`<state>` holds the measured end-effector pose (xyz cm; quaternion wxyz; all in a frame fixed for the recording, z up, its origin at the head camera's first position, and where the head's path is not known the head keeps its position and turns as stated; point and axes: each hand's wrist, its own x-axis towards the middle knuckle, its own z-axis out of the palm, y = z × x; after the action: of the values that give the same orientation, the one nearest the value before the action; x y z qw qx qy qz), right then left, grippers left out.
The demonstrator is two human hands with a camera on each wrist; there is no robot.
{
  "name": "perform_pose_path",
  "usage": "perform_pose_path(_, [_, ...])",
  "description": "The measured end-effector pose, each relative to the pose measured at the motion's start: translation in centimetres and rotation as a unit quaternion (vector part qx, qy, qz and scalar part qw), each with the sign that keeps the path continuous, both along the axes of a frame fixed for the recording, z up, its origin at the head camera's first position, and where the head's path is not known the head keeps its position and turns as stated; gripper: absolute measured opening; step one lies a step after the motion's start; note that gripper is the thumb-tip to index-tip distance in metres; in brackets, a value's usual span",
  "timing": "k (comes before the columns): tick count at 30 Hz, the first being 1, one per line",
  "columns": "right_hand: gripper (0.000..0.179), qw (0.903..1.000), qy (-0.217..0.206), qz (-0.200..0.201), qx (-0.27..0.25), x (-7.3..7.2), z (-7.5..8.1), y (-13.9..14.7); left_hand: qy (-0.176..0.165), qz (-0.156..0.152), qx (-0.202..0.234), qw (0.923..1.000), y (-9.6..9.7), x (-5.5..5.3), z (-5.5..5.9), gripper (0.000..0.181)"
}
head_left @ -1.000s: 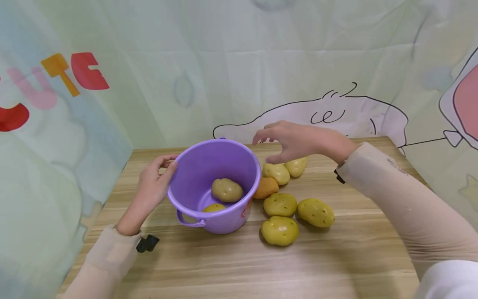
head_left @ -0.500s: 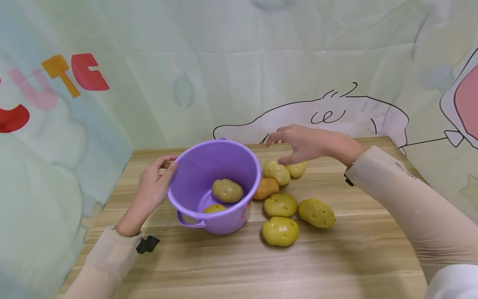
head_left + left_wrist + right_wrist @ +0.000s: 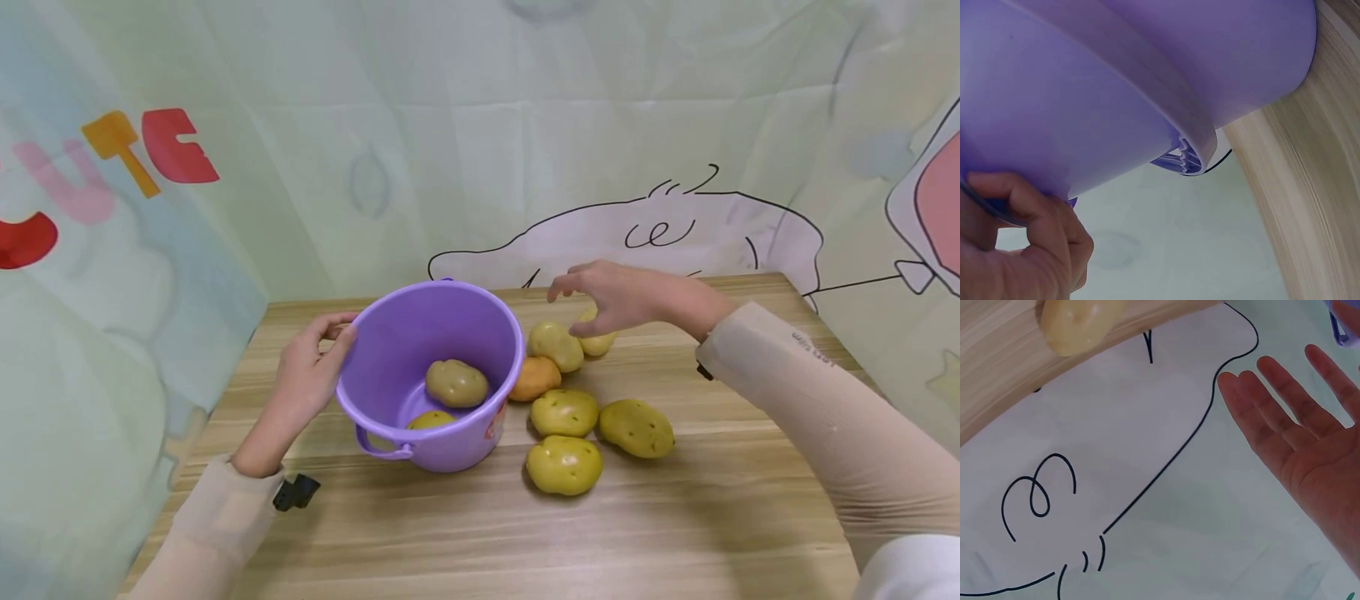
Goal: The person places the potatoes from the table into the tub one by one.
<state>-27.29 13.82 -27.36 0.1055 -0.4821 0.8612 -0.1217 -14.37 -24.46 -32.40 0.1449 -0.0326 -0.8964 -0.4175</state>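
Observation:
A purple bucket stands upright on the table, with a brownish potato and part of a yellow potato visible inside. My left hand grips the bucket's left rim between thumb and fingers; the left wrist view also shows these fingers curled over the rim. Above two pale potatoes, a nearer one and a farther one, hovers my right hand. It holds nothing. In the right wrist view its fingers are extended and spread, beside a pale potato.
Right of the bucket lie an orange-brown potato and three yellow potatoes: one in the middle, one nearest, one farthest right. A printed cloth hangs behind the wooden table.
My right hand has moved rightward and slightly down, away from the bucket's rim and over the pale potatoes. The left hand, the bucket and the potatoes have stayed in place.

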Motion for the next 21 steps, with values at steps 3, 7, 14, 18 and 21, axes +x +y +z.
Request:
perform_pose_path(3, [0.044,0.9999,0.001,-0.005,0.01,-0.2,-0.6,0.3,0.001,-0.002,0.001,1.0,0.0,0.0,0.0,0.039])
perform_pose_path(7, [0.045,0.9998,0.001,-0.01,0.016,-0.4,-1.4,0.6,0.0,-0.005,0.002,1.0,0.0,0.1,0.0,0.039])
perform_pose_path(14, [0.047,0.9996,0.0,-0.022,0.018,-1.0,-2.6,1.3,-0.001,-0.004,0.004,1.0,-0.1,0.1,0.0,0.038])
perform_pose_path(18, [0.049,0.999,0.001,-0.038,0.026,-1.6,-3.4,1.7,0.002,-0.002,0.002,1.0,-0.1,0.1,0.0,0.038])
perform_pose_path(21, [0.052,0.998,0.0,-0.052,0.036,-1.9,-4.0,2.0,0.004,-0.003,-0.001,1.0,-0.1,0.1,0.0,0.039])
